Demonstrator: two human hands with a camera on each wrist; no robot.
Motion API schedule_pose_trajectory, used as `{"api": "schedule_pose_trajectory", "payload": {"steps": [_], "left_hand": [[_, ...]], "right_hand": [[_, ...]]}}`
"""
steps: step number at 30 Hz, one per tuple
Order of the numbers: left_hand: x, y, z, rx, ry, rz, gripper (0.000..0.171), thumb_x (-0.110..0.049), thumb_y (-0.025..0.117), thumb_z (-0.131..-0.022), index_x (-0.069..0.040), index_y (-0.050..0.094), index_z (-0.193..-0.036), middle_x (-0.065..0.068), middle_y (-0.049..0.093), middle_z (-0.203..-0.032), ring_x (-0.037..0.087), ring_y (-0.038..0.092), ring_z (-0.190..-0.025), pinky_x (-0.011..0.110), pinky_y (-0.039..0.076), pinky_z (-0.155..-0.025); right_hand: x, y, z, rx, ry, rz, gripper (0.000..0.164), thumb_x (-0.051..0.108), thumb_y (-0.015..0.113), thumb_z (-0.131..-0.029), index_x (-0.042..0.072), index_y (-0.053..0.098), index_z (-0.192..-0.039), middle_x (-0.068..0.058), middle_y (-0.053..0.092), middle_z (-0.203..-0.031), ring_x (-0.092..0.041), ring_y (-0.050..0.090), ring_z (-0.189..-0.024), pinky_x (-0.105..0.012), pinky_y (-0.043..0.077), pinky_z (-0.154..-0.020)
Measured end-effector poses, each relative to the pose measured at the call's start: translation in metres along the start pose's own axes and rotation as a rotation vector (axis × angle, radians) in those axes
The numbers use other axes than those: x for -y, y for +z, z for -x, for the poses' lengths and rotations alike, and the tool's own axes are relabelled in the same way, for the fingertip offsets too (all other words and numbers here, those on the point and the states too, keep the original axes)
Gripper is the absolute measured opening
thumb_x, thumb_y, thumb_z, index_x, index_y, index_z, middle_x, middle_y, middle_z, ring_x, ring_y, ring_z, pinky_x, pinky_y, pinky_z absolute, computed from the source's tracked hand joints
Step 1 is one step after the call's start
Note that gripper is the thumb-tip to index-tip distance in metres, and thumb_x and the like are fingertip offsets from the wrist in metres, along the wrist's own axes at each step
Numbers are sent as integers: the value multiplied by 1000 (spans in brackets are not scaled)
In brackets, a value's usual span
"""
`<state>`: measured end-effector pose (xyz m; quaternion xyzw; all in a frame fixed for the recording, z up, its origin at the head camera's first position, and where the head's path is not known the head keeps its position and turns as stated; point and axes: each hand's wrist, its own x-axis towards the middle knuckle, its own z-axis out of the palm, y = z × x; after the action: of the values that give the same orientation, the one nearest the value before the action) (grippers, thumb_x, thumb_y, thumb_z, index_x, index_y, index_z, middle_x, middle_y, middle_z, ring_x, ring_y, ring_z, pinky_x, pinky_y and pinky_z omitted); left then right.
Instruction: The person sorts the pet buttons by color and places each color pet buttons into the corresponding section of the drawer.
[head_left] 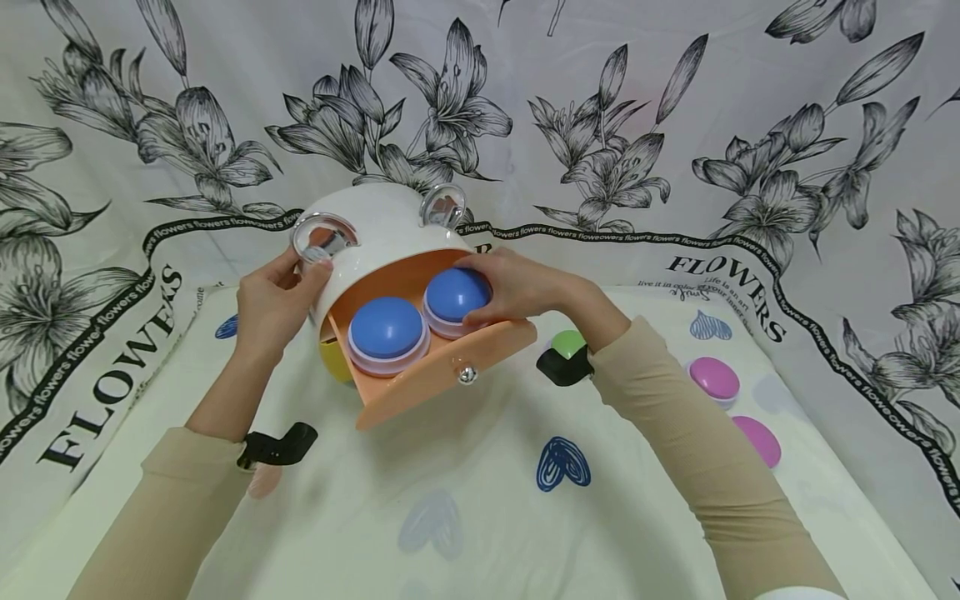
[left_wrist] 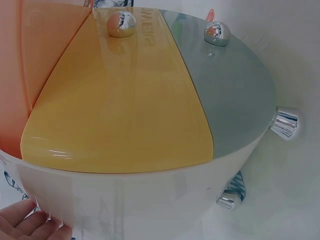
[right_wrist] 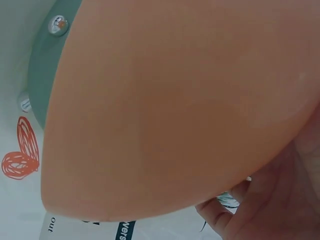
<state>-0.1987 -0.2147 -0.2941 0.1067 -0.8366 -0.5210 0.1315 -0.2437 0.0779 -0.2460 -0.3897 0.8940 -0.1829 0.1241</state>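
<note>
white and glossy, the rounded case (head_left: 382, 217) should be stiff and a little slippery, so hold it by its side; your left hand (head_left: 272, 304) grips it there, thumb at the chrome fitting (head_left: 330, 233), left of the orange drawer (head_left: 431, 385). your right hand (head_left: 517, 287) pinches a blue-topped tub (head_left: 456, 292) in the drawer's right part, with the other blue-topped tub (head_left: 386, 327) in its left part. the tub looks light; its smooth dome may slide, so the pale rim seems surer.
</note>
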Motion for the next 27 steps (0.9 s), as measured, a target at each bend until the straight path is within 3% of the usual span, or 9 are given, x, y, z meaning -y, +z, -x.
{"api": "schedule_pose_trajectory", "payload": {"steps": [6, 14, 21, 27], "left_hand": [[0, 0, 0, -2, 5, 2, 67, -55, 55, -84, -23, 39, -141, 2, 46, -139, 19, 48, -118, 33, 48, -90], [1, 1, 0, -13, -4, -13, 66, -56, 54, -84, -24, 40, -140, 1, 48, -137, 16, 48, -109, 29, 49, -88], [0, 1, -1, -15, -5, -9, 66, -55, 55, -84, -24, 39, -140, 1, 48, -138, 16, 48, -110, 31, 48, -89], [0, 1, -1, -10, -17, -6, 67, -55, 54, -84, -24, 39, -140, 1, 47, -139, 18, 47, -115, 33, 48, -91]], "right_hand": [[2, -1, 2, 22, 43, 14, 73, 30, 69, -81, 8, 35, -141, -8, 45, -131, -24, 33, -120, -34, 43, -98], [-4, -4, 4, -25, -56, -72, 68, 27, 67, -83, 6, 37, -140, -6, 45, -135, -20, 41, -122, -31, 42, -100], [-7, -7, 17, -126, -13, -159, 58, 33, 64, -85, 15, 44, -137, 0, 48, -134, -16, 44, -123, -36, 42, -100], [-8, -3, 33, -295, -45, -205, 46, 29, 62, -88, 14, 51, -130, -1, 54, -128, -16, 49, -117, -38, 43, -98]]}}
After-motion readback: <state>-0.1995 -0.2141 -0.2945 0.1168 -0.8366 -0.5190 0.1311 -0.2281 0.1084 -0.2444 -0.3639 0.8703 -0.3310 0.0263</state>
